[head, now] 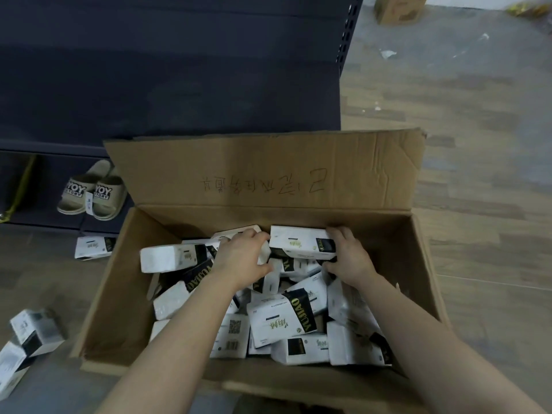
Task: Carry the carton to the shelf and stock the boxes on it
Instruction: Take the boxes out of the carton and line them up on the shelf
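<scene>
Inside carton (119, 294), beside shelf (179, 85): right hand (349, 255) grips box (298, 240); left hand (242, 252) clutches neighbouring box (264, 255). Carrying looks done; carton full, stocking mostly left.

We see a plain brown carton (263, 174), its far flap marked with dark handwritten strokes. The boxes (280, 321) inside are white with black bands and gold lettering. At left, beige slippers (92, 192) carry black-and-white lettering. The far shelf (179, 70) is dark blue-grey. The floor (478, 144) at right shows grey-brown wood grain.
</scene>
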{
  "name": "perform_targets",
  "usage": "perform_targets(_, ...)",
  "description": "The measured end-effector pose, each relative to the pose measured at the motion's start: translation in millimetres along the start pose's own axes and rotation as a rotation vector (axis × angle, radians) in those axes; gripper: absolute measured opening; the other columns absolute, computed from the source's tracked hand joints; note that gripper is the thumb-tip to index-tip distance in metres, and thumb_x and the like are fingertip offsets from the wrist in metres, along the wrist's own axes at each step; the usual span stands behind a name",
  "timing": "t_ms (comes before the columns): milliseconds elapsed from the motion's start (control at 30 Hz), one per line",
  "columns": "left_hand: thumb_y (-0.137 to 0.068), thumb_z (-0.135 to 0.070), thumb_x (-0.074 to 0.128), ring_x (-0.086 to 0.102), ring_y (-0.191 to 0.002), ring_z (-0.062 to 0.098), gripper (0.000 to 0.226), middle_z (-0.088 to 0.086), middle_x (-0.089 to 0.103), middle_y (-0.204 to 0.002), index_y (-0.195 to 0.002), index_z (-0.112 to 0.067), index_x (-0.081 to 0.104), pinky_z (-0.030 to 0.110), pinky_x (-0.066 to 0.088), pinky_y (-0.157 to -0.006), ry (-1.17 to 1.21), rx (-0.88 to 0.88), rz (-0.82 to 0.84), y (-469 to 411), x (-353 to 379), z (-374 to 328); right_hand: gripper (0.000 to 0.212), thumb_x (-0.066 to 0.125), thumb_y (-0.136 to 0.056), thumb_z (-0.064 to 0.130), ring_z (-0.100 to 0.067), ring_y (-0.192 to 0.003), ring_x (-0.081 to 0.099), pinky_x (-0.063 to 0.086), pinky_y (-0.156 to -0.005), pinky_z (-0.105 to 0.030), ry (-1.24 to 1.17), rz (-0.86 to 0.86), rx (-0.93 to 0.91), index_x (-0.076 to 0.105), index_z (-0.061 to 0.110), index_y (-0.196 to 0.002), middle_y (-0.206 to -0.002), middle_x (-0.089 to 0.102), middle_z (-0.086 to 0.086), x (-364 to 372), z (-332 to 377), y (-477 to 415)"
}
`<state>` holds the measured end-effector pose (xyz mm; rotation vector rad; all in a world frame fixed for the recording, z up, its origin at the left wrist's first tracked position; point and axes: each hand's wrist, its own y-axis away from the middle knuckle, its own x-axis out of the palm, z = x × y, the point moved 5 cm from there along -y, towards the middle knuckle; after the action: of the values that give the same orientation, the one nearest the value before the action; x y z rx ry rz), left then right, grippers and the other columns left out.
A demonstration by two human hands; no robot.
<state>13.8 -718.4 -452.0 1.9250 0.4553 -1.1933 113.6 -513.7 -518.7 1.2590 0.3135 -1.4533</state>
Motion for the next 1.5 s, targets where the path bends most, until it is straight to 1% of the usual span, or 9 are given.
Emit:
perform_targets(133, -0.088, -0.051, 0.061, 0.045, -0.128, 0.022, 0.064, -0.002, 0.044, -0.143, -0.144, -0.030, 0.037, 0.041, 0.034, -0.106, 0.003, -0.005, 0.010, -6, 15, 6, 0.077, 0.075, -0.080, 0.017, -0.033, -0.114, 0.052, 0.046, -0.101, -0.038, 0.008, -0.054, 0.024, 0.034, 0.015, -0.146, -0.140, 0.025, -0.012, 17, 2, -8)
perform_targets(233, -0.088, -0.051, 0.061, 0.046, -0.127, 0.022, 0.065, -0.002, 0.044, -0.143, -0.144, -0.030, 0.036, 0.041, 0.033, -0.107, 0.006, -0.011, 0.012, -6, 16, 9, 0.061, 0.069, -0.085, 0.010, -0.036, -0.104, 0.057, 0.049, -0.095, -0.038, -0.019, -0.092, 0.043, 0.039, 0.009, -0.138, -0.138, 0.024, -0.015, 20, 7, -11)
perform_targets(400, -0.089, -0.048, 0.061, 0.045, -0.130, 0.021, 0.065, -0.002, 0.043, -0.145, -0.146, -0.029, 0.035, 0.040, 0.034, -0.107, 0.008, -0.012, 0.007, 3, 6, 14, 0.052, 0.065, -0.089, 0.012, -0.032, -0.113, 0.054, 0.047, -0.094, -0.037, -0.013, -0.072, 0.021, 0.039, 0.007, -0.134, -0.139, 0.034, -0.014, 16, 13, -2)
perform_targets(500, -0.089, -0.046, 0.061, 0.044, -0.131, 0.023, 0.066, -0.003, 0.042, -0.146, -0.147, -0.029, 0.034, 0.041, 0.034, -0.106, -0.001, -0.016, 0.015, 15, -7, 11, 0.050, 0.065, -0.089, 0.014, -0.033, -0.111, 0.056, 0.049, -0.090, -0.040, -0.019, -0.066, 0.011, 0.040, 0.008, -0.132, -0.135, 0.040, -0.013, 0, 19, 11)
perform_targets(733, -0.088, -0.046, 0.062, 0.049, -0.124, 0.021, 0.065, -0.004, 0.044, -0.142, -0.146, -0.031, 0.036, 0.040, 0.036, -0.102, 0.016, 0.005, -0.008, 60, -68, -13, 0.050, 0.062, -0.092, 0.018, -0.035, -0.108, 0.057, 0.048, -0.085, -0.042, -0.016, -0.054, -0.036, 0.037, 0.008, -0.135, -0.135, 0.038, -0.012, -76, 51, 56)
perform_targets(867, -0.087, -0.047, 0.062, 0.048, -0.125, 0.021, 0.064, -0.004, 0.046, -0.139, -0.144, -0.031, 0.037, 0.042, 0.036, -0.103, 0.014, 0.017, -0.025, 87, -113, -30, 0.046, 0.062, -0.092, 0.021, -0.036, -0.102, 0.058, 0.049, -0.080, -0.042, 0.018, -0.077, -0.062, 0.038, 0.007, -0.129, -0.129, 0.040, -0.012, -128, 76, 87)
perform_targets(967, -0.088, -0.049, 0.061, 0.049, -0.125, 0.021, 0.064, -0.004, 0.046, -0.138, -0.144, -0.030, 0.037, 0.041, 0.036, -0.101, -0.012, 0.030, -0.060, 108, -147, -44, 0.047, 0.062, -0.092, 0.020, -0.036, -0.103, 0.058, 0.045, -0.079, -0.039, 0.045, -0.115, -0.089, 0.039, 0.007, -0.130, -0.129, 0.041, -0.012, -169, 94, 111)
perform_targets(1267, -0.087, -0.045, 0.064, 0.052, -0.120, 0.020, 0.062, -0.004, 0.049, -0.135, -0.141, -0.030, 0.039, 0.041, 0.038, -0.101, 0.018, 0.077, -0.183, 158, -241, -76, 0.057, 0.064, -0.090, 0.024, -0.034, -0.117, 0.052, 0.042, -0.091, -0.037, 0.099, -0.175, -0.185, 0.039, 0.009, -0.139, -0.136, 0.041, -0.012, -275, 138, 169)
perform_targets(1500, -0.086, -0.041, 0.065, 0.048, -0.129, 0.025, 0.080, 0.001, 0.038, -0.150, -0.152, -0.029, 0.022, 0.044, 0.036, -0.106, 0.028, 0.113, -0.296, 178, -296, -93, 0.054, 0.065, -0.091, 0.028, -0.030, -0.117, 0.052, 0.043, -0.094, -0.037, 0.119, -0.205, -0.198, 0.042, 0.012, -0.137, -0.133, 0.046, -0.010, -331, 160, 201)
